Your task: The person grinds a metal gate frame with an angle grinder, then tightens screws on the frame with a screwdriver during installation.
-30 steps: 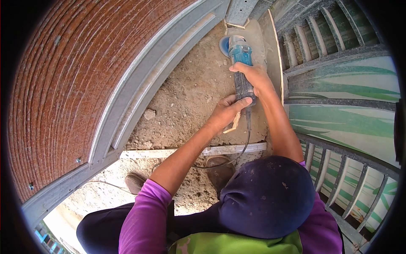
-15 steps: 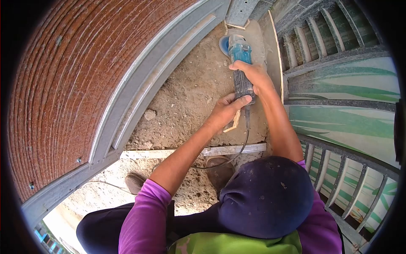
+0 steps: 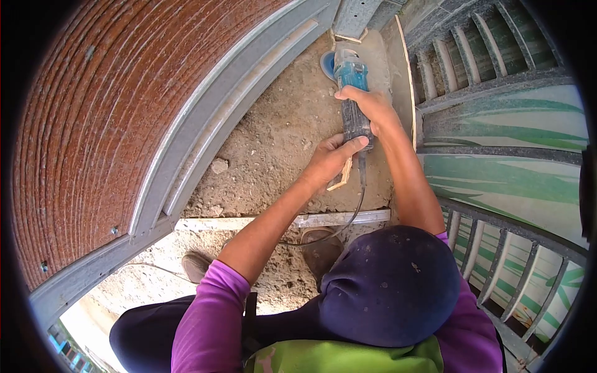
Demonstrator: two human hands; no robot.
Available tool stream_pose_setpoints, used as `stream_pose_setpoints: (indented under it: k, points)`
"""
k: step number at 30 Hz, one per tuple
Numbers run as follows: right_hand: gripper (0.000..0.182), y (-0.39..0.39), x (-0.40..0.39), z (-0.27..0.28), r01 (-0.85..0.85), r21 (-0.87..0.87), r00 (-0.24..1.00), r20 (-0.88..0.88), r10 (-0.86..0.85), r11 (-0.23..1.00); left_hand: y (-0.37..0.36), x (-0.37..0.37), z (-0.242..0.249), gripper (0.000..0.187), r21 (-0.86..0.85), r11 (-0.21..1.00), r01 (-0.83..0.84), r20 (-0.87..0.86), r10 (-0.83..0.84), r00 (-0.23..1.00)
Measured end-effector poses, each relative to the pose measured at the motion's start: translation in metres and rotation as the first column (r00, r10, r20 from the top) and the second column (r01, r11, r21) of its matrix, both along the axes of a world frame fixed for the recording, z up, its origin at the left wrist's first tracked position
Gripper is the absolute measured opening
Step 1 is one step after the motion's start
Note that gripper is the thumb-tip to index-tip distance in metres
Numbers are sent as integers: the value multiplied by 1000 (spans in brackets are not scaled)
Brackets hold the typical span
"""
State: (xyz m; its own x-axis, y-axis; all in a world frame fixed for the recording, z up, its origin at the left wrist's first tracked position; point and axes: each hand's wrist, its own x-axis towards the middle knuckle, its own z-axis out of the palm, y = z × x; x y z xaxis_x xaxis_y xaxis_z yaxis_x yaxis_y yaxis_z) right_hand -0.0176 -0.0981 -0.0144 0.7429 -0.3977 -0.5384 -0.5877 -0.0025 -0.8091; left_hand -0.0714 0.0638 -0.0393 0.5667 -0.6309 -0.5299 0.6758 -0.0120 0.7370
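A blue angle grinder (image 3: 352,78) with a dusty grey handle points away from me toward the far corner, its disc (image 3: 327,63) low over the dirt floor. My right hand (image 3: 370,109) is wrapped over the middle of its body. My left hand (image 3: 329,160) clasps the rear of the handle, thumb laid across it. A black cord (image 3: 348,217) runs from the handle back toward me. A small wood offcut (image 3: 341,179) lies just under my left hand.
A brown ribbed door (image 3: 112,124) in a grey metal frame (image 3: 205,130) stands to the left. A green painted metal gate (image 3: 504,168) closes the right side. A pale strip (image 3: 280,221) crosses the rubble floor, with my sandalled feet (image 3: 320,245) behind it and a stone (image 3: 219,166) nearby.
The grinder and both hands have crept slightly away from me toward the far corner. My head has shifted a little; nothing was let go.
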Motion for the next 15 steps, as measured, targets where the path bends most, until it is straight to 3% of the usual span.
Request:
stream_pose_setpoints:
  k: [15]
  points:
    - [45,-5,6,8,3,61,1000,-19,-2,998,-11,2,1,42,8,997,-77,68,76,995]
